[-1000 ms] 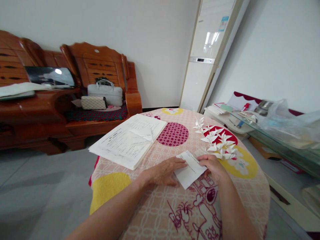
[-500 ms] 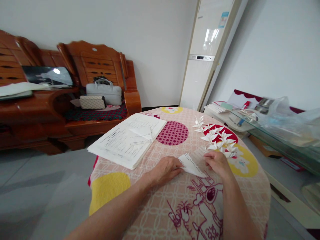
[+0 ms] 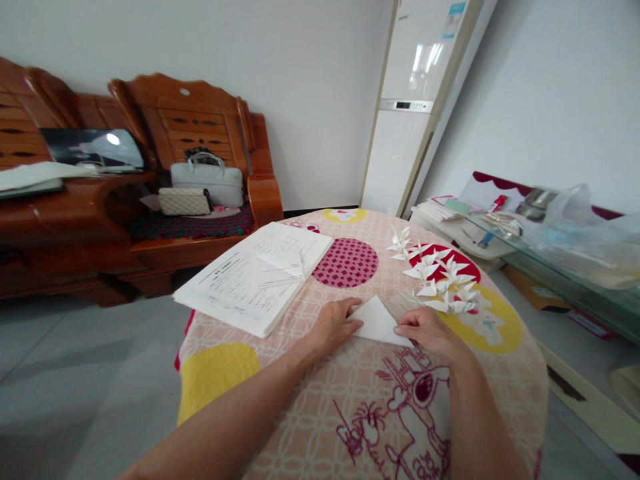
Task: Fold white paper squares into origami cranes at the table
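Observation:
A white sheet of paper (image 3: 376, 321), folded into a triangle, lies flat on the round table's patterned cloth (image 3: 350, 413). My left hand (image 3: 330, 327) presses the triangle's left corner with its fingertips. My right hand (image 3: 427, 330) pinches the lower right edge of the same paper. Just beyond my right hand sits a cluster of several white folded paper cranes (image 3: 440, 277).
A stack of printed papers (image 3: 255, 277) lies on the table's left side. A wooden sofa (image 3: 165, 187) with two bags stands at the back left. A tall white air conditioner (image 3: 410, 113) is in the corner, and a glass table (image 3: 565, 260) with clutter is at the right.
The sheet, flat a second ago, has been folded over into a triangle. Both hands moved slightly away from me along with it.

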A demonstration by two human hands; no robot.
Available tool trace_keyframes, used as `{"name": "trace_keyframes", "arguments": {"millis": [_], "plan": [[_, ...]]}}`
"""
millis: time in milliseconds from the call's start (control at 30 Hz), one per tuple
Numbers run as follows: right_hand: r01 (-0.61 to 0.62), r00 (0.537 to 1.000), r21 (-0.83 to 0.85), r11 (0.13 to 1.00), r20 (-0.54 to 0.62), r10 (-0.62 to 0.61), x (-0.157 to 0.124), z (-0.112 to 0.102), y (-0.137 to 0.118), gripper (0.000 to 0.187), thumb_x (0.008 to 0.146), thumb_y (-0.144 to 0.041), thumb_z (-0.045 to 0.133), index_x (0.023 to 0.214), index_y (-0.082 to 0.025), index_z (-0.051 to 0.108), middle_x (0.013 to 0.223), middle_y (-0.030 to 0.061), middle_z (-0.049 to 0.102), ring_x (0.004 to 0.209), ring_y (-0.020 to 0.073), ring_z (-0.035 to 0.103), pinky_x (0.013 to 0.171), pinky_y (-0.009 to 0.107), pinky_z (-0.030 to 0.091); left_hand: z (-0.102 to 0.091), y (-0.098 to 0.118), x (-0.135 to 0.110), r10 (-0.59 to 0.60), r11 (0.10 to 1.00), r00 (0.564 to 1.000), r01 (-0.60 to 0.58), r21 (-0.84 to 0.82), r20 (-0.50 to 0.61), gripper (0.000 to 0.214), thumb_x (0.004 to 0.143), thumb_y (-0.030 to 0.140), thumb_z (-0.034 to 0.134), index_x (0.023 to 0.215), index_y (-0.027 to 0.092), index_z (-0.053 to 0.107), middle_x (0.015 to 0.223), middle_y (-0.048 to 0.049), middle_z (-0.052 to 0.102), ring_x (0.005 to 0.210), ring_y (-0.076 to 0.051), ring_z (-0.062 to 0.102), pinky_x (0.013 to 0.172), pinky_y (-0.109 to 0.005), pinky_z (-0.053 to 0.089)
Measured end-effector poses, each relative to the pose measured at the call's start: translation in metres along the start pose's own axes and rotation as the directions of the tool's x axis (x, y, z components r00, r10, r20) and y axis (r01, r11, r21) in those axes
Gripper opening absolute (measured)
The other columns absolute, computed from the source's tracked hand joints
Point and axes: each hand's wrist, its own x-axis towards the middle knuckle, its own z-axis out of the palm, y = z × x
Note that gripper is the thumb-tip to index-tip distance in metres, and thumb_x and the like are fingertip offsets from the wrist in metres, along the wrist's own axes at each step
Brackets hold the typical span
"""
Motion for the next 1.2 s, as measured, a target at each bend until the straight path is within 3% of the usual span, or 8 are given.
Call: {"name": "trace_keyframes", "arguments": {"millis": [167,367,1200], "plan": [[-0.063,0.998,-0.055,0.996,0.005,0.064,0.001,0.003,-0.001,0.022,0.073,-0.031,0.057,0.059,-0.014,0.061,0.048,-0.0027,0.051,0.046,0.0099,0.042,0.044,0.022,0.028,0.002,-0.009,0.001,-0.022,0.999,0.998,0.024,0.033,-0.061,0.05,0.075,0.019,0.06,0.126,0.016,0.059,0.081,-0.0014,0.069,0.071,-0.015,0.06,0.067,-0.024,0.043],[-0.087,0.995,-0.146,0.985,-0.066,0.078,0.0,0.006,-0.008,0.02,0.072,-0.028,0.059,0.057,-0.015,0.06,0.048,-0.0026,0.051,0.046,0.0094,0.042,0.045,0.021,0.028,0.001,-0.013,-0.001,-0.042,0.992,0.995,0.053,0.118,-0.094,0.051,0.073,0.019,0.06,0.124,0.017,0.06,0.076,0.0005,0.067,0.068,-0.014,0.059,0.067,-0.024,0.043],[-0.116,0.989,-0.162,0.98,-0.111,0.099,0.003,0.009,-0.011,0.02,0.071,-0.026,0.061,0.055,-0.014,0.061,0.046,-0.0033,0.049,0.045,0.0094,0.042,0.046,0.022,0.028,-0.001,-0.013,-0.002,-0.042,0.989,0.995,0.054,0.135,-0.091,0.046,0.073,0.018,0.061,0.119,0.016,0.063,0.076,-0.0006,0.067,0.069,-0.015,0.059,0.066,-0.025,0.042]]}}
